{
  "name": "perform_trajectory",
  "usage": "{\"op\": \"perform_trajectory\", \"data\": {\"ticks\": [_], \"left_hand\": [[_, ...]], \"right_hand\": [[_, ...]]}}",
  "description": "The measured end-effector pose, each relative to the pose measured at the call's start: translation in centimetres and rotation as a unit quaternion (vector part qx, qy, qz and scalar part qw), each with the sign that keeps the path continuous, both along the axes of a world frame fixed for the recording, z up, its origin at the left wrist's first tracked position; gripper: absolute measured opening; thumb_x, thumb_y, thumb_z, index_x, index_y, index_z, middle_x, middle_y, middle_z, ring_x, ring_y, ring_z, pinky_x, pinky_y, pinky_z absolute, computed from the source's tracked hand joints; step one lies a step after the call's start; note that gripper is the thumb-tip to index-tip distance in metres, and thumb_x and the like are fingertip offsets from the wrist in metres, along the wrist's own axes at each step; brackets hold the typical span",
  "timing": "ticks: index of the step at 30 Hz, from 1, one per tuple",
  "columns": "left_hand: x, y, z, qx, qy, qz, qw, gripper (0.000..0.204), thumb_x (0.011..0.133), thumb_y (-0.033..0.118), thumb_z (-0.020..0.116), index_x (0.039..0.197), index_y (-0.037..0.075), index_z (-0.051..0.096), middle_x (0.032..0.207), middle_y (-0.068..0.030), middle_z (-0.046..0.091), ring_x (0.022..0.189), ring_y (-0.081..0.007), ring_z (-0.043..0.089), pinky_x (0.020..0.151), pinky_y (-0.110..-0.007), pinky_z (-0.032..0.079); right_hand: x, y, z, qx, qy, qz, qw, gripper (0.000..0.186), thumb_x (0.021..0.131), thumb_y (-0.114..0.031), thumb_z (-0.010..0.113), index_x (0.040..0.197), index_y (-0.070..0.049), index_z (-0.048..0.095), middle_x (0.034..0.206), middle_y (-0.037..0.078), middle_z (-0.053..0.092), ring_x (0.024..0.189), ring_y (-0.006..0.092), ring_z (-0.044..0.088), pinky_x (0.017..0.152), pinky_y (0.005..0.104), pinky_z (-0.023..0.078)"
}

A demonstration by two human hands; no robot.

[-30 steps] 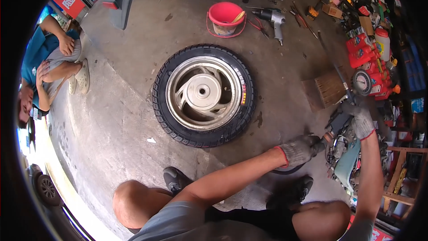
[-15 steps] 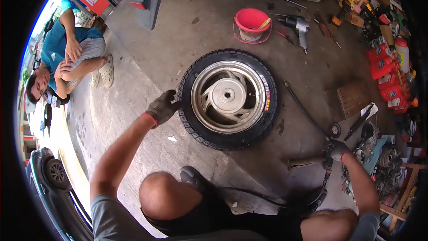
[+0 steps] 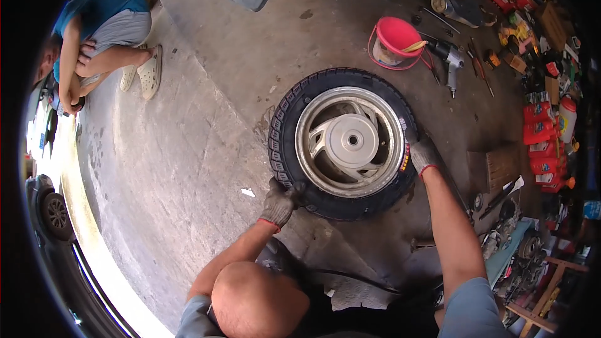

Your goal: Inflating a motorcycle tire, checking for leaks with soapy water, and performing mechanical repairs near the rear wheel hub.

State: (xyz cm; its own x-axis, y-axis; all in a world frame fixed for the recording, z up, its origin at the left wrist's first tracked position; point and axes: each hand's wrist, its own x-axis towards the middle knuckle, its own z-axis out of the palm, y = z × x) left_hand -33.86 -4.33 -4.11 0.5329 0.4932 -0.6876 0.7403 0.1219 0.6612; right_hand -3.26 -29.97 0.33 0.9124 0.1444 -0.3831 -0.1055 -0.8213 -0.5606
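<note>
Both gloved hands are on the tyre [image 3: 285, 126], which lies flat on the concrete floor [image 3: 188, 150] around its silver rim [image 3: 350, 141]. Left hand [image 3: 280, 201] is curled over the near-left tread; right hand [image 3: 421, 153] looks clamped on the right sidewall (fingers partly hidden, so only probably). That reads as gripping to lift or turn the wheel. Next it needs an even two-handed pull, clear of the red bucket [image 3: 395, 39].

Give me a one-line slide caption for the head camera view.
Gloved left hand and right hand grip opposite sides of a black scooter tyre on a silver alloy rim, flat on concrete.
</note>
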Motion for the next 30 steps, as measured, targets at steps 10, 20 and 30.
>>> {"op": "perform_trajectory", "data": {"ticks": [10,20,30], "left_hand": [[11.5,16.3,0.2,0.341,-0.107,-0.113,0.927,0.062,0.095,0.042,0.046,0.144,0.006,0.032,0.136,-0.0226,0.049,0.125,-0.0366,0.047,0.102,-0.040,0.039],[12.1,14.1,1.5,0.444,-0.090,-0.053,0.890,0.054,0.095,0.039,0.042,0.140,0.009,0.040,0.128,-0.0242,0.053,0.117,-0.0419,0.051,0.097,-0.045,0.043],[11.4,-0.6,8.0,0.323,-0.273,-0.342,0.839,0.037,0.082,0.019,0.061,0.119,0.013,0.059,0.097,-0.0174,0.063,0.088,-0.0367,0.063,0.081,-0.046,0.051]], "right_hand": [[-10.5,0.4,-0.5,0.046,0.156,0.009,0.987,0.055,0.088,-0.050,0.055,0.109,0.000,0.062,0.110,0.019,0.065,0.103,0.0322,0.062,0.088,0.0421,0.047],[2.1,-7.9,-2.3,-0.199,-0.149,0.153,0.957,0.051,0.086,-0.022,0.057,0.136,-0.020,0.046,0.109,0.026,0.060,0.098,0.0419,0.059,0.084,0.0499,0.046],[-1.2,-2.9,13.0,-0.079,-0.254,0.310,0.913,0.050,0.090,-0.010,0.050,0.139,-0.015,0.044,0.104,0.023,0.062,0.089,0.0396,0.060,0.076,0.0461,0.047]]}}
